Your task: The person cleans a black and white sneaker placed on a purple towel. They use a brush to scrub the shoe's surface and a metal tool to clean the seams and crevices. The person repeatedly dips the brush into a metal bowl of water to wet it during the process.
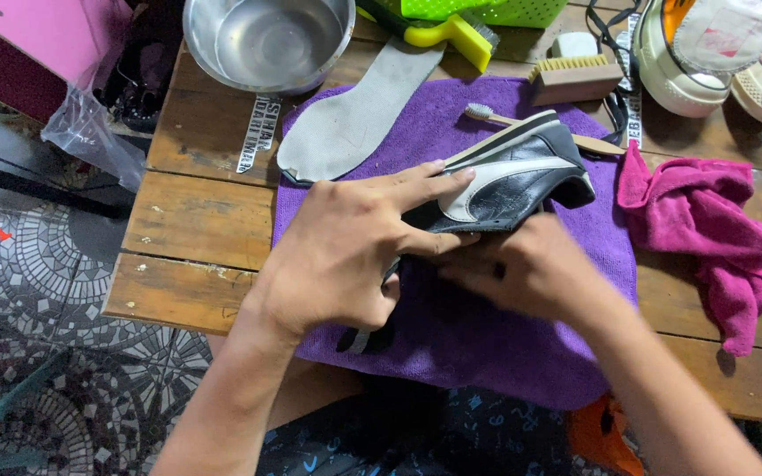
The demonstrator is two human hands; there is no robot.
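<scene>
Head view. I see my left hand (pixel 346 251) spread nearly flat, fingers extended along the side of a black leather sneaker with white stripe and pale sole (pixel 509 181), steadying it on its edge above the purple microfibre cloth (pixel 487 344); the cloth seems placed to cushion the wooden plank table (pixel 196 220). My right hand (pixel 522 269) curls loosely at the shoe's lower edge; whether it grips anything I cannot tell. A grey foam insole (pixel 354 119) lies removed on the cloth. The round steel bowl (pixel 266 40) appears empty; the green perforated plastic basket (pixel 487 11) hides its contents. A crumpled magenta rag (pixel 707 229) lies beside.
</scene>
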